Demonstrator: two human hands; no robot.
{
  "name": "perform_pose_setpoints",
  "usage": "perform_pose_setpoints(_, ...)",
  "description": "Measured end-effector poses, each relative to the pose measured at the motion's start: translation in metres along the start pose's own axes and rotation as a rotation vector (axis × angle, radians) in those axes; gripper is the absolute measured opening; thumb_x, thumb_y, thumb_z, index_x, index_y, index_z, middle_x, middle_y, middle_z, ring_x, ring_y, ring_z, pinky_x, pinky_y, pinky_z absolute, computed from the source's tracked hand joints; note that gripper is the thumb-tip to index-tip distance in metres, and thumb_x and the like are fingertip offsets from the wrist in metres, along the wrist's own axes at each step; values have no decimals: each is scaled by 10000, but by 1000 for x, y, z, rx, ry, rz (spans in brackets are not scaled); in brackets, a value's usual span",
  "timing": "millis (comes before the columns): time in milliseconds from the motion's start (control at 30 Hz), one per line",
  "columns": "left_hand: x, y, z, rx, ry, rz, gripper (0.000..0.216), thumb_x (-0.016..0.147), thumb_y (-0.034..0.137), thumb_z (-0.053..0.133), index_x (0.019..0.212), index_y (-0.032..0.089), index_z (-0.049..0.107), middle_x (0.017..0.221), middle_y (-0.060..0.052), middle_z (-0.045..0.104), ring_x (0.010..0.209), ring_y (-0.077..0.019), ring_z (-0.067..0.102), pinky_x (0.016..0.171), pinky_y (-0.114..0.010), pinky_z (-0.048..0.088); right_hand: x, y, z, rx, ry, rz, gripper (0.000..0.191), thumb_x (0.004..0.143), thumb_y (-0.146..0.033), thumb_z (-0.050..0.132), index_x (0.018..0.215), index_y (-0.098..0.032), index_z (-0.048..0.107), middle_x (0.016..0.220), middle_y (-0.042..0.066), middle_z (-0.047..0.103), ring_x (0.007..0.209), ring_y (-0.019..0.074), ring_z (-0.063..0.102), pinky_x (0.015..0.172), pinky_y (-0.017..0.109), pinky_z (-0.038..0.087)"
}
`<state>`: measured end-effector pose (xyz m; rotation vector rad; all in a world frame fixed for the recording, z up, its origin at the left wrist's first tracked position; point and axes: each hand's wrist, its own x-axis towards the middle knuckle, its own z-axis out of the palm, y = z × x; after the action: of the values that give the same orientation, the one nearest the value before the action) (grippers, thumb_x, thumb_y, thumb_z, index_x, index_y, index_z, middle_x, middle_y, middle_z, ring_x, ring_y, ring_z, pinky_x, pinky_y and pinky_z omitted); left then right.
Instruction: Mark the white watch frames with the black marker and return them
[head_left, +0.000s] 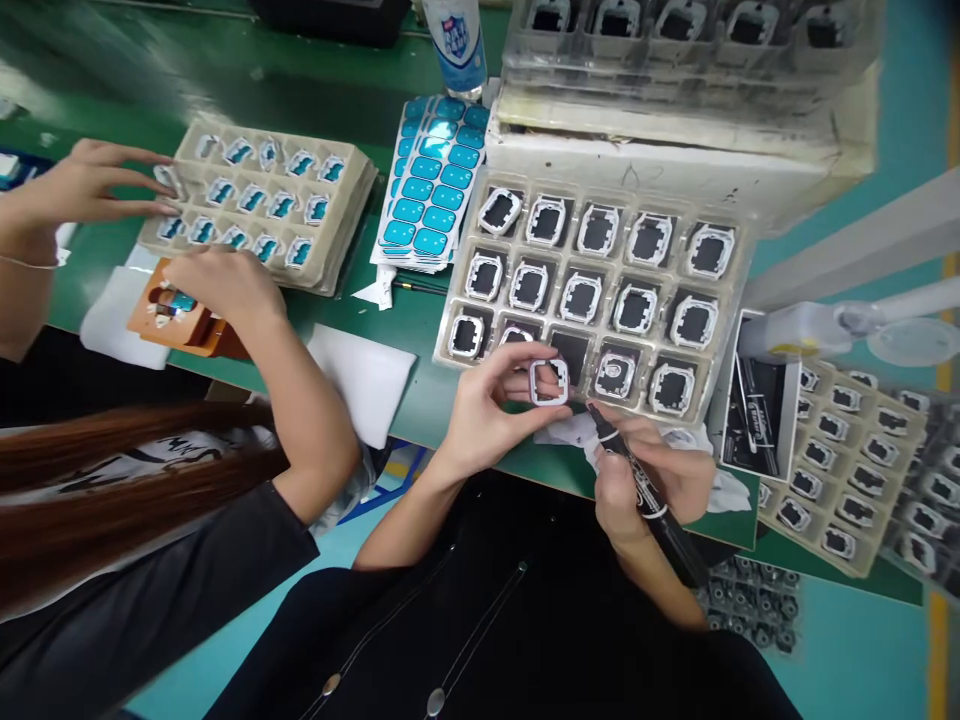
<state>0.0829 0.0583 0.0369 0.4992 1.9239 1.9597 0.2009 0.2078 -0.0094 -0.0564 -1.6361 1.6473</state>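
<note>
My left hand [491, 405] pinches a small white square frame [550, 382] between thumb and fingers, just above the near edge of a clear tray [739, 290]. My right hand [652, 470] grips a black marker pen [645, 490], whose tip points up toward the frame, almost touching it. A white cloth [574, 432] lies under both hands. The tray holds several more white frames with dark centres in its pockets.
A co-worker on the left has one hand [225, 285] on an orange fixture [180, 320] and the other [90, 185] at a beige tray [341, 270] of blue-filmed parts. Blue sticker sheets [435, 180], a bottle [456, 40], stacked trays [675, 70] and a further tray [847, 470] surround the green table [315, 90].
</note>
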Motion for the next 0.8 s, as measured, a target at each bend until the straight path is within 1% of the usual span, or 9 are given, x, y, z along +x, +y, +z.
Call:
perform_pose_setpoints(100,-17,-11,4,7,-64,68,615,861,109,1028,1410,212,771,1137,-54,825,997,-178,870,943,-225,727,9,-5,3,82,-88,-51,526,927,40,749,1383,-183,611,985,25,691,905,216,714,1031,699,730)
perform_pose_setpoints(167,-30,-19,6,2,-52,115,646,859,65,1015,1432,230,766,1155,-39,829,1005,-153,866,964,-197,712,6,-4,3,73,-117,-33,505,918,57,734,1345,-181,606,958,-2,660,883,184,688,1046,710,729)
perform_pose_setpoints(233,-40,-26,8,22,-18,137,683,830,40,1026,1431,236,768,1106,-10,823,973,-121,852,961,-163,696,-3,0,2,60,-95,-26,461,917,67,705,1302,-169,613,921,-18,628,828,153,630,1054,714,727)
perform_pose_setpoints(300,-48,-32,7,60,-8,119,680,825,50,1033,1424,233,768,1047,11,812,934,-99,835,939,-140,687,-12,5,2,60,-78,-22,459,905,80,694,1295,-154,630,914,-12,627,806,150,608,1063,749,711)
perform_pose_setpoints(367,-51,-38,6,89,-27,75,642,853,73,1023,1419,233,765,1064,8,822,954,-97,838,944,-130,680,-17,8,3,56,-69,5,445,898,88,706,1269,-151,653,900,-10,625,785,149,602,1071,773,700)
perform_pose_setpoints(467,-52,-46,4,94,-51,21,606,903,87,993,1438,243,755,1158,-14,847,1044,-115,857,993,-137,675,-16,8,7,19,-66,81,367,905,87,737,1167,-159,660,883,-13,626,766,139,628,1054,700,736)
perform_pose_setpoints(567,-50,-52,2,75,-77,7,618,915,80,982,1459,236,736,1247,-45,854,1106,-145,867,1026,-158,680,-10,6,11,-15,-91,92,330,912,87,745,1115,-156,650,899,5,657,786,146,672,1036,638,758)
perform_pose_setpoints(700,-48,-52,2,104,-83,12,584,929,75,970,1439,237,735,1236,-30,854,1116,-132,866,1047,-138,665,-8,5,12,-78,-79,72,318,932,66,749,1117,-175,652,870,-4,639,746,148,666,1014,595,776)
perform_pose_setpoints(800,-49,-52,2,133,-81,3,559,950,86,957,1433,256,734,1229,0,848,1119,-113,861,1058,-123,653,-8,6,13,-129,-66,81,315,937,42,770,1109,-195,654,865,-5,653,758,172,714,973,540,788)
